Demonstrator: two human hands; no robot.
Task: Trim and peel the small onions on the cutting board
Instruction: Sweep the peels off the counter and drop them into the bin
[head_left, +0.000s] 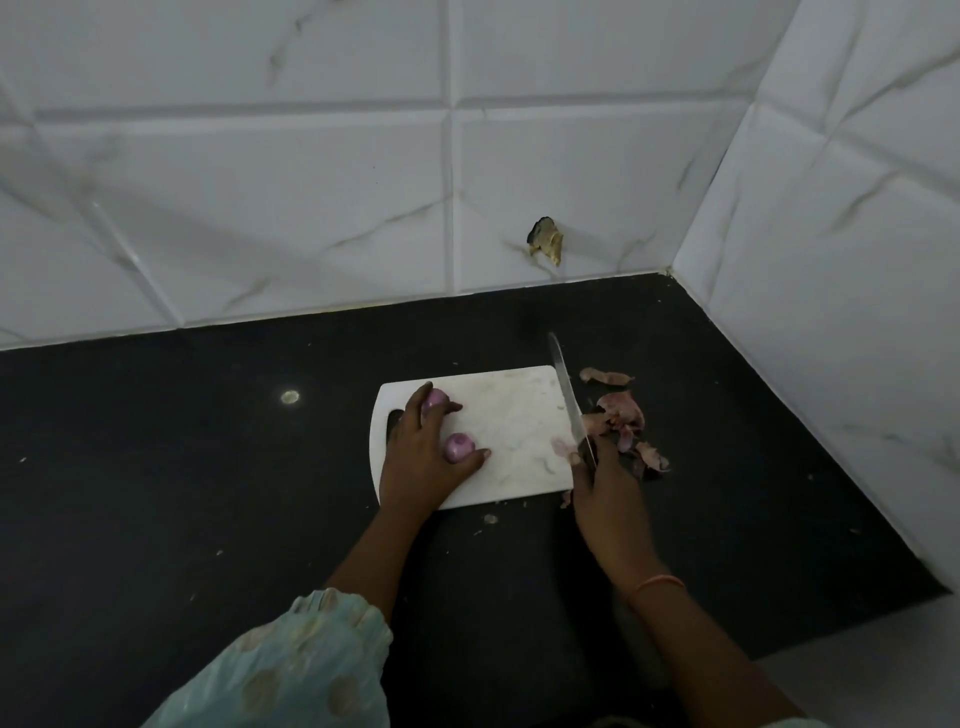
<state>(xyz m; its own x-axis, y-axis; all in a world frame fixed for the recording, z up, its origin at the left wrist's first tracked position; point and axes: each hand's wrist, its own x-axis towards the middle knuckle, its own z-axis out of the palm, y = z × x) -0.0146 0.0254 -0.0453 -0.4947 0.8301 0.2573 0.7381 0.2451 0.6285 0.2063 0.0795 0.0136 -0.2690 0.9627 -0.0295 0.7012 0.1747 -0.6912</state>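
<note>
dim, soft and slightly blurred all over, with wide-angle bending at the edges and a small glare spot on the dark bench (156, 467) at middle left.

left hand (421, 457) spread, right hand (605, 493) clenched

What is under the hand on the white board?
Two purple onions peek out from under the left hand: one by the fingertips, one by the thumb. The hand covers their other sides and part of the cutting board, so anything else beneath is hidden.
</note>
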